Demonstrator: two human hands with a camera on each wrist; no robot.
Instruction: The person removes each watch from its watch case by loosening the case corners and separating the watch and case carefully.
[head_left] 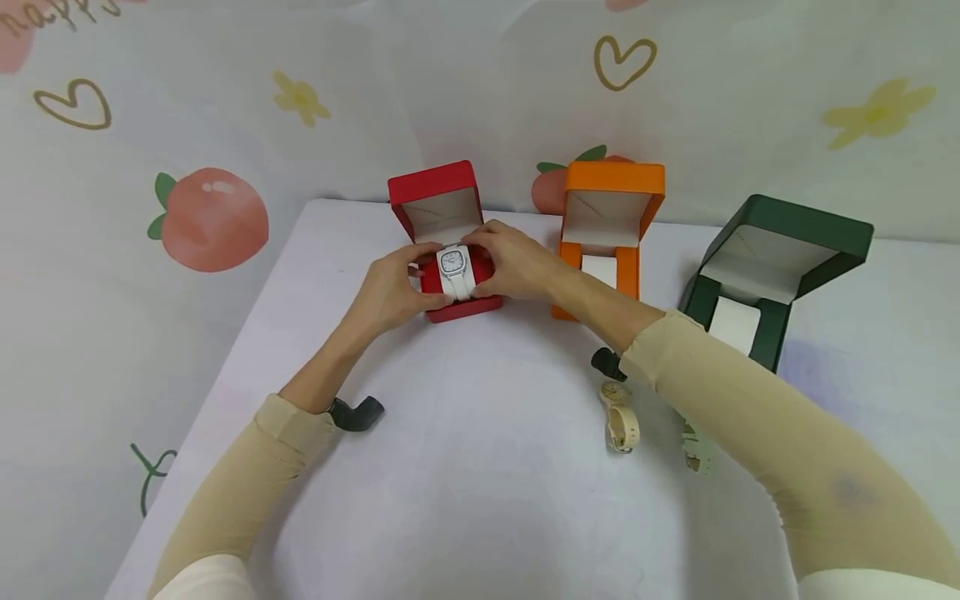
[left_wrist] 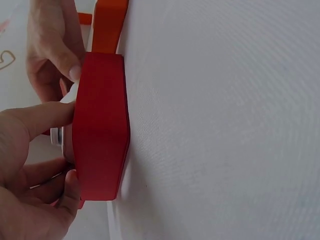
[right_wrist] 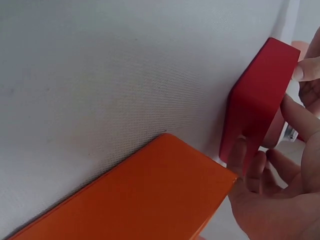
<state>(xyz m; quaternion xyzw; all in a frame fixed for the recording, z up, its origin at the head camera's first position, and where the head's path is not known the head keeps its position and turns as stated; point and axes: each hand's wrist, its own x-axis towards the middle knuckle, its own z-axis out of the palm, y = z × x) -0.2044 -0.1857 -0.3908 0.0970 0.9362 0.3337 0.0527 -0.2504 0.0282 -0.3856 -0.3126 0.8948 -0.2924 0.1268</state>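
Note:
A white wristwatch [head_left: 453, 263] with a squarish dial lies in the open red watch box [head_left: 433, 185], its band running down over the front of the box. From the left, my left hand [head_left: 386, 287] holds the watch, index finger near the top of the dial and thumb low by the band. My right hand [head_left: 517, 260] grips it from the other side, thumb likewise low beside the band. In the left wrist view the red box's front wall [left_wrist: 100, 125] hides most of the watch. Fingers of the right hand [right_wrist: 275, 185] bend around the box's side in the right wrist view.
An orange watch box [head_left: 615, 177] and a green one [head_left: 813, 229] stand open to the right, each with a white cushion. Nearer me lie a cream watch [head_left: 621, 423] and a pale green watch [head_left: 696, 450], the latter partly behind my right sleeve. A patterned cloth [head_left: 480, 100] hangs behind.

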